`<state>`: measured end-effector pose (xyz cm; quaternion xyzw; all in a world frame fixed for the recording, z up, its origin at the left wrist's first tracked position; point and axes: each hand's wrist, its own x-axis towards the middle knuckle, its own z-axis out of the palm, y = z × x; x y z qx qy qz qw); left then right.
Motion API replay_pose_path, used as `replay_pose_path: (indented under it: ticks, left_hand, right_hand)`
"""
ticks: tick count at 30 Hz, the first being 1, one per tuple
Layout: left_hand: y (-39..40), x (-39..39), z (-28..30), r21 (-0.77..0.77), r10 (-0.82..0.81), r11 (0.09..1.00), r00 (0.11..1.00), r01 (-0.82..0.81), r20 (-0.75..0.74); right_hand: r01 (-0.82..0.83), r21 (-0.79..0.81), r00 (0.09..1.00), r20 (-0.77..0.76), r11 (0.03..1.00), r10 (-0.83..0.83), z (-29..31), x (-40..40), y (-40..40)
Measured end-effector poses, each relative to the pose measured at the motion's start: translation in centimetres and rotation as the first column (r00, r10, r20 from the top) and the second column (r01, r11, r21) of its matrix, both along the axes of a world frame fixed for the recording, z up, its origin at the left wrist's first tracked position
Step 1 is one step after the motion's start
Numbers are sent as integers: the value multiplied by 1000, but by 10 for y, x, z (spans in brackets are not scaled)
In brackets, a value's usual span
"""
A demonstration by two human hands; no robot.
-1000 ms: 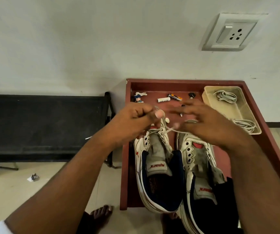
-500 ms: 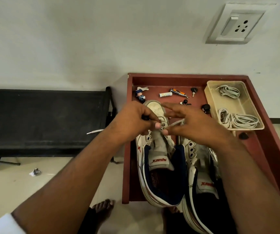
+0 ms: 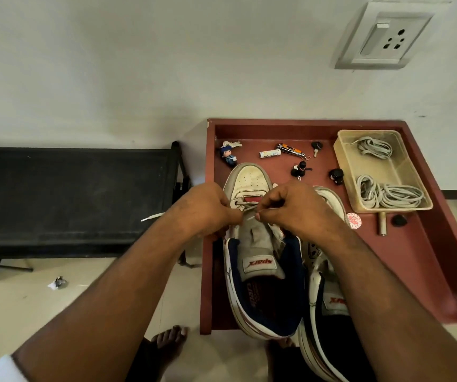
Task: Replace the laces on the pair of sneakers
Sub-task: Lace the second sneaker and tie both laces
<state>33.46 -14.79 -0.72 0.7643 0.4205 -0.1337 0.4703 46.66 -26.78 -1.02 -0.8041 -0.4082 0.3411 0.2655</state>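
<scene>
Two worn white-and-navy sneakers stand on a red-brown tray table (image 3: 415, 260). The left sneaker (image 3: 252, 183) points away from me, its grey tongue showing. The right sneaker (image 3: 329, 274) is mostly hidden under my right forearm. A whitish lace (image 3: 245, 206) runs through the lowest eyelets of the left sneaker. My left hand (image 3: 208, 210) pinches one part of that lace at the left eyelet row. My right hand (image 3: 290, 208) pinches the lace end over the tongue. A loose lace tip (image 3: 152, 216) sticks out to the left past my left wrist.
A clear plastic box (image 3: 343, 166) at the table's back right holds coiled grey laces (image 3: 387, 194). Small items lie at the back: a doll figure (image 3: 228, 155), a battery (image 3: 270, 153), a nail clipper (image 3: 290, 150), keys, black knobs. A black bench (image 3: 70, 194) stands left. Bare toes (image 3: 170, 337) show below.
Both hands have come down from above the shoes onto the left sneaker's lower eyelets. The toe of the left sneaker has come into view as the view tilted.
</scene>
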Motion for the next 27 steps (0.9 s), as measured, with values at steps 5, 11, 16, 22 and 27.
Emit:
replay_pose_path:
  ticks: [5,11,16,22,27]
  left_hand:
    - [10,-7,5,-228,151,963,988,-143,17]
    - [12,-8,6,-356,239,910,971,-213,30]
    - [13,-8,4,-361,241,908,970,-214,31]
    - [17,-10,3,-387,170,911,985,-143,36]
    - [11,-9,-1,-174,63,983,996,-51,62]
  right_hand:
    - [58,80,996,-74,995,-52,-9,-6,2]
    - [73,120,992,-115,990,-60,-12,-7,3]
    - [84,128,993,-97,988,-72,-18,-10,5]
    - [78,89,994,-86,993,-71,-21,-13,7]
    - [9,32,999,41,999,-10,-20,-13,11]
